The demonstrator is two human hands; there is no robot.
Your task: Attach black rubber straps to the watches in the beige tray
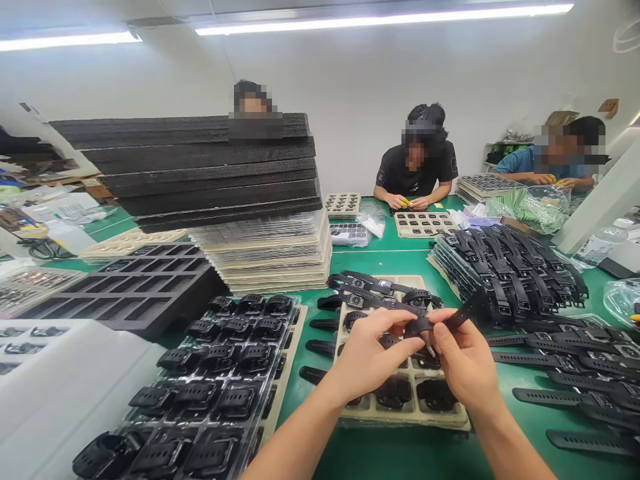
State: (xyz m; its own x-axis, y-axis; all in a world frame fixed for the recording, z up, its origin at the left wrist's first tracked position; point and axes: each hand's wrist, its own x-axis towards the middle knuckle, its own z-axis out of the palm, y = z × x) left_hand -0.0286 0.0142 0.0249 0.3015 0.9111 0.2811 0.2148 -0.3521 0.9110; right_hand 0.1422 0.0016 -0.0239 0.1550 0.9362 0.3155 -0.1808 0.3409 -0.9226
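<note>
Between my two hands is a black smartwatch (420, 325), with one strap end pointing up to the right. My left hand (367, 350) pinches its left side between thumb and fingers. My right hand (465, 353) grips the strap on the other side, thumb in front. The watch's face is not visible. Below my hands lies a beige compartment tray (405, 419) with black watches in its cells, partly covered by my hands. Several watches with straps laid out straight (357, 283) rest across the tray's far end.
A clear plastic tray of watches (215, 367) stands at left, beside a black foam tray (125, 287). Behind rises a tall stack of foam sheets (210, 167) and trays. More watches (520, 273) are piled at right. Co-workers (417, 160) sit across the green table (370, 257).
</note>
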